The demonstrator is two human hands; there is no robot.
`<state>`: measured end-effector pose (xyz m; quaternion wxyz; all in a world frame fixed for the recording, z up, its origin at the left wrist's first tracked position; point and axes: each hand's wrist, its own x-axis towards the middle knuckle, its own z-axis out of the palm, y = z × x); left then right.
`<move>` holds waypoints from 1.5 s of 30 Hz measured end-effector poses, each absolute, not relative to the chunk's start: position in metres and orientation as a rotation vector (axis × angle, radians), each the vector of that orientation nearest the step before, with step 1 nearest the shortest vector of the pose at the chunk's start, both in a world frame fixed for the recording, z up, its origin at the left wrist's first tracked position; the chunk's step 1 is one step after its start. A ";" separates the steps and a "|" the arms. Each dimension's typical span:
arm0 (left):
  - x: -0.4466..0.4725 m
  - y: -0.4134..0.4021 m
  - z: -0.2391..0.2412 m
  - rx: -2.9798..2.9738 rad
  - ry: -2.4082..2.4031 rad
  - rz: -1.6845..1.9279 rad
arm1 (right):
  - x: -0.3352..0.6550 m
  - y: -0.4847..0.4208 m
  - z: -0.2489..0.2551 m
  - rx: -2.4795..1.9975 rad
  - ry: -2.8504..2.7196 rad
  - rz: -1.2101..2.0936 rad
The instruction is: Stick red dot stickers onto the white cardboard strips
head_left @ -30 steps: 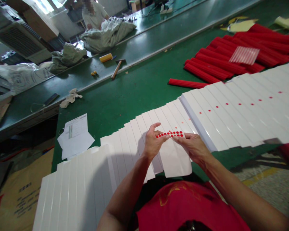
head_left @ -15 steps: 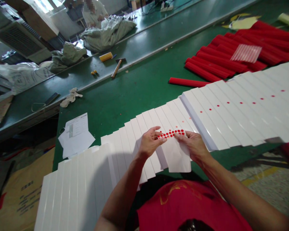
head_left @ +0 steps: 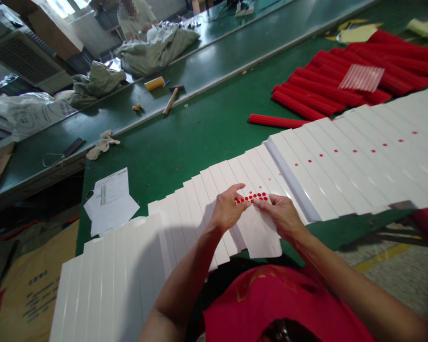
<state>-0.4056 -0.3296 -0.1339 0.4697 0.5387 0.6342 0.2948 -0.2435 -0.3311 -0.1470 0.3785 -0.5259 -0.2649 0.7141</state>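
A white sheet of round red stickers hangs between my hands, with its rows of red dots at the top. My right hand is closed on its right side, thumb in front and fingers behind. My left hand is at the left end of the dots, thumb pressed to the sheet, index finger raised; whether a single sticker is between its fingertips is hidden. Below lie overlapping white panels, some with a red dot near the middle. To the right, more glossy white panels carry a line of red dots.
Red ribbed strips are piled at the back right of the green table, one lying apart. Papers lie at left, near a crumpled glove. A hammer rests on the far bench. Another person stands beyond.
My left hand has moved right along the sticker sheet, its thumb now close to my right thumb. My right hand has shifted slightly left and down with the sheet.
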 end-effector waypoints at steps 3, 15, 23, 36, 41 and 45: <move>-0.407 -0.328 -0.138 1.240 1.494 0.755 | -0.241 -0.330 -0.148 -1.298 -0.618 1.857; -0.409 -0.327 -0.144 1.154 1.413 0.758 | -0.240 -0.327 -0.149 -1.357 -0.653 1.839; -0.414 -0.323 -0.144 1.353 1.583 0.771 | -0.241 -0.328 -0.153 -1.408 -0.790 1.786; -0.399 -0.314 -0.131 1.424 1.579 0.727 | -0.244 -0.332 -0.161 -1.504 -1.277 1.552; -0.397 -0.315 -0.134 1.408 1.568 0.738 | -0.245 -0.333 -0.164 -1.488 -1.282 1.579; -0.395 -0.316 -0.133 1.422 1.569 0.748 | -0.248 -0.333 -0.164 -1.506 -1.262 1.595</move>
